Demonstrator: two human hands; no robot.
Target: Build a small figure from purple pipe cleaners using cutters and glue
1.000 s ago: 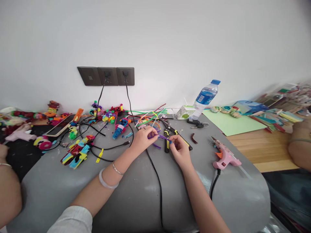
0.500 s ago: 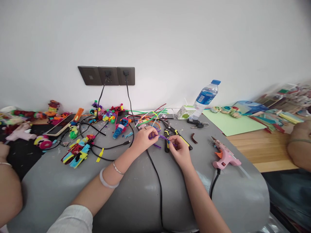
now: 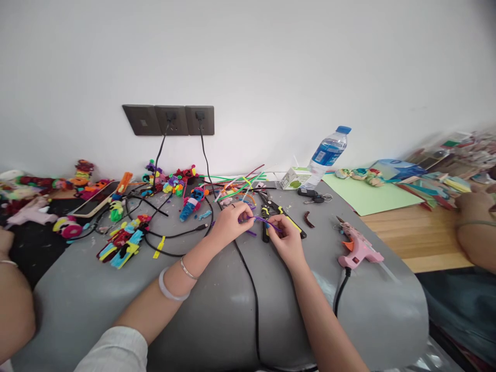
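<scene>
A purple pipe cleaner (image 3: pixel 261 219) stretches between my two hands above the grey tabletop. My left hand (image 3: pixel 232 222) pinches it at one side, its fingertips closed together. At the other side my right hand (image 3: pixel 284 238) grips it between thumb and fingers. Purple ends also stick out under the left fingers. Black and yellow pliers (image 3: pixel 266 213) lie on the table just behind and partly under the right hand. Beyond the left hand is a pile of loose coloured pipe cleaners (image 3: pixel 248 182).
Pipe cleaner figures (image 3: pixel 123 240) and black cables lie at left. A pink glue gun (image 3: pixel 360 253), keys (image 3: pixel 321 198), a juice box (image 3: pixel 295 178) and a tilted water bottle (image 3: pixel 329 155) stand or lie at right. Other people's arms (image 3: pixel 476 222) show at both sides.
The purple pipe cleaner between my hands has changed its bend slightly. Both hands stay in nearly the same place, still pinching it.
</scene>
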